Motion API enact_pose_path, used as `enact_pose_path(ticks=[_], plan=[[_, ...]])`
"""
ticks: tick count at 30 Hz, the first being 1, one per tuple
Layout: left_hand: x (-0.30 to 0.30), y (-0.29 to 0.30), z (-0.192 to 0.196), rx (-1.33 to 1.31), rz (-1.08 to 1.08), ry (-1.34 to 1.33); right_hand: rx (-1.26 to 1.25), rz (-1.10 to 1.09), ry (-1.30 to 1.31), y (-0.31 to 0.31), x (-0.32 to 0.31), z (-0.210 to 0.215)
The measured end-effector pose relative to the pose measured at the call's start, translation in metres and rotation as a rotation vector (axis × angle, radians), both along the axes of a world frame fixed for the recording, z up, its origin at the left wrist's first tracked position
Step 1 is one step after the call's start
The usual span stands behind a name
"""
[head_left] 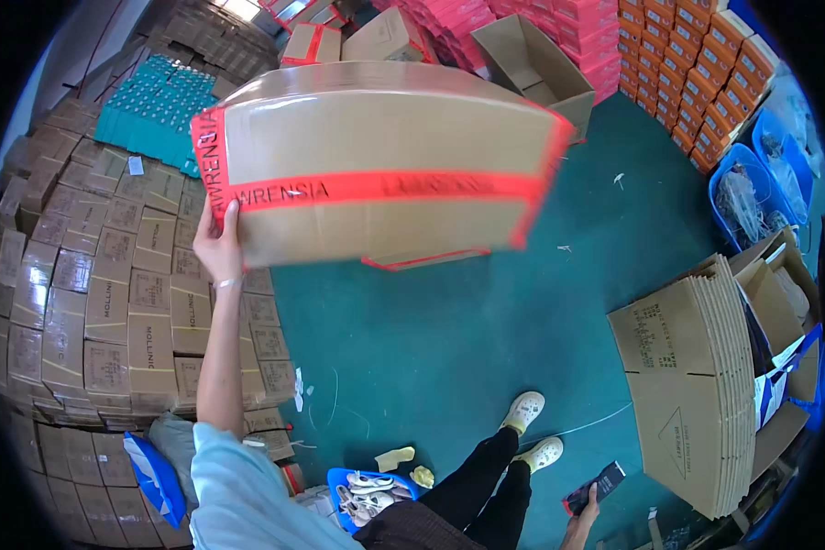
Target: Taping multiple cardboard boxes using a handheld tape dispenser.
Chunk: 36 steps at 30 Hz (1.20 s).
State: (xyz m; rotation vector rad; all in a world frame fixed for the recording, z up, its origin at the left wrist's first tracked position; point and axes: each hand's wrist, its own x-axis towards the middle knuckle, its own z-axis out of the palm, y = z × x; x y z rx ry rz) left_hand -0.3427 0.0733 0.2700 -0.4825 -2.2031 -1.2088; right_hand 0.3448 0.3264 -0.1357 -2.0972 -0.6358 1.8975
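A large brown cardboard box [376, 156], sealed with red tape bands, is lifted high in front of me and looks blurred at its right end. My left hand [218, 243] grips its lower left corner, with the arm stretched up in a light blue sleeve. My right hand [582, 521] is low at the bottom edge and holds a flat dark red-edged object [598, 483]. My legs in black trousers and white shoes [533, 431] stand on the green floor [449, 348].
Stacked small brown cartons [92, 302] fill the left, with teal boxes [156, 105] behind. Red boxes [522, 27] and orange-brown boxes [697, 73] line the back. An open carton [532, 64], a flattened cardboard bundle [697, 385], blue baskets [752, 197] and a blue shoe basket [367, 486] stand around.
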Motion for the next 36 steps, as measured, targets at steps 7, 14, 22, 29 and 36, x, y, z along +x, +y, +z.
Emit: enact_pose_path(ticks=[7, 14, 22, 29, 36], plan=[[-0.021, 0.133, -0.250, -0.420, -0.013, -0.390, 0.296, -0.316, 0.414, 0.058, 0.005, 0.025], [0.292, 0.467, -0.388, -0.386, -0.789, -1.594, 0.901, 0.382, -0.749, 0.201, 0.017, 0.029], [0.463, 0.580, -0.477, -0.023, -0.636, -1.312, 1.174, 0.995, -1.239, 0.278, 0.047, -0.020], [0.438, 0.475, -0.448, 0.063, -0.485, -1.294, 1.081, 0.934, -0.898, 0.172, 0.026, 0.039], [0.375, 0.316, -0.398, -0.601, -0.876, -1.040, 0.683, 0.927, -0.674, 0.132, 0.032, 0.094]])
